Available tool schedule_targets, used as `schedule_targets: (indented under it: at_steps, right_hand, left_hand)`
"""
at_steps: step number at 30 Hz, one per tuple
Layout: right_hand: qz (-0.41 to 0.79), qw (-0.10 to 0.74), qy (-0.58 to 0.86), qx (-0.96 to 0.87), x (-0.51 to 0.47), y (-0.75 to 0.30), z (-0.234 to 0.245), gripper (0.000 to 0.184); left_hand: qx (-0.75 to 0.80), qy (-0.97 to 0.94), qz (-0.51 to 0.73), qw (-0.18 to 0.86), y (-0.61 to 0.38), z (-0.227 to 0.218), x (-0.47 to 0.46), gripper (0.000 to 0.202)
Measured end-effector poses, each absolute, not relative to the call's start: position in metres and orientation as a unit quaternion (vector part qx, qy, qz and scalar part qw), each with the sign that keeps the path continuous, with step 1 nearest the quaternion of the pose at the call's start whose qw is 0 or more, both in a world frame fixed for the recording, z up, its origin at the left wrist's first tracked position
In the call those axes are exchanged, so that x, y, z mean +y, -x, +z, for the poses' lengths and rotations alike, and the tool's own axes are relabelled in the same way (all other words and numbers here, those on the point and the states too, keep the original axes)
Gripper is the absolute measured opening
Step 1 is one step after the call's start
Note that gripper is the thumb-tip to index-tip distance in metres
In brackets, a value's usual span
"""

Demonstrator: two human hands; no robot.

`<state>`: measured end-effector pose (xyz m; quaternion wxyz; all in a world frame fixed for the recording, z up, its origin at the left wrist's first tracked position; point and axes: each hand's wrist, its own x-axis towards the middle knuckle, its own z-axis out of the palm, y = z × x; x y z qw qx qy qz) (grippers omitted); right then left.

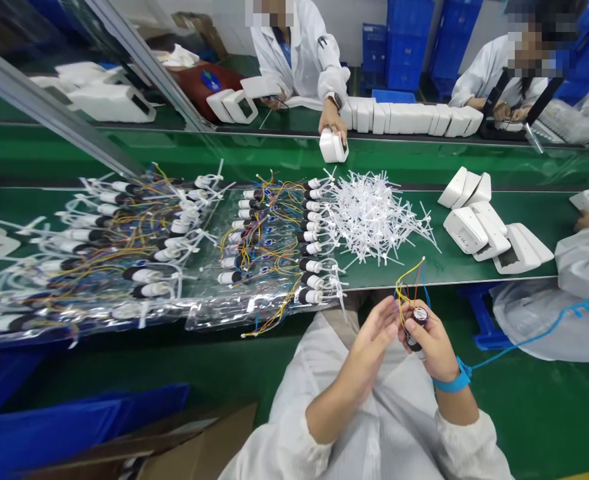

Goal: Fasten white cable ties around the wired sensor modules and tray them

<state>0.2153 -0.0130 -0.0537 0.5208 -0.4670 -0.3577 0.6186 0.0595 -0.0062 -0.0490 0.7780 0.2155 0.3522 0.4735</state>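
My right hand [435, 348], with a blue wrist strap [453, 379], is closed around a small black cylindrical motor [419, 316] above my lap. Yellow, red and blue wires [412, 283] rise from the motor to a small white connector. Just to the left, my left hand [371, 337] is open, its fingers stretched toward the wires; whether they touch cannot be made out. On the table beyond lies a heap of white cable ties [371, 217]. Left of the heap, rows of black-and-white cylindrical parts [313, 248] with similar wires and ties rest on clear plastic.
White device housings [467, 230] stand in groups at the right of the green table [404, 272]. Across from me a co-worker's hand [332, 125] holds a white housing [333, 147]. A blue coiled cord [549, 328] runs from my wrist strap. Cardboard [204, 447] lies lower left.
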Motion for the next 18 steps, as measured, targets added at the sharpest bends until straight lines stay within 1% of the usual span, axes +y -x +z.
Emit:
schedule_targets:
  at_steps: [3,6,10,14,18]
  right_hand:
    - [0.612,0.481,0.486,-0.398,-0.016,-0.210,-0.049,0.039]
    - [0.564,0.476,0.526,-0.423,-0.019,-0.203,-0.045,0.037]
    - [0.458,0.533,0.577,-0.415,-0.023,-0.188,-0.044,0.037]
    - [0.399,0.602,0.576,-0.383,-0.027,-0.173,-0.047,0.035]
    - [0.327,0.652,0.582,-0.359,-0.030,-0.162,-0.046,0.038]
  left_hand:
    - [0.336,-0.146,0.464,0.806,-0.070,-0.052,-0.012,0.059]
    - [0.330,-0.092,0.471,0.813,-0.075,-0.052,-0.006,0.052]
    - [0.306,-0.039,0.480,0.821,-0.077,-0.050,0.000,0.048]
    - [0.285,-0.028,0.513,0.809,-0.080,-0.045,-0.002,0.042]
    - [0.261,-0.023,0.530,0.807,-0.085,-0.040,-0.005,0.036]
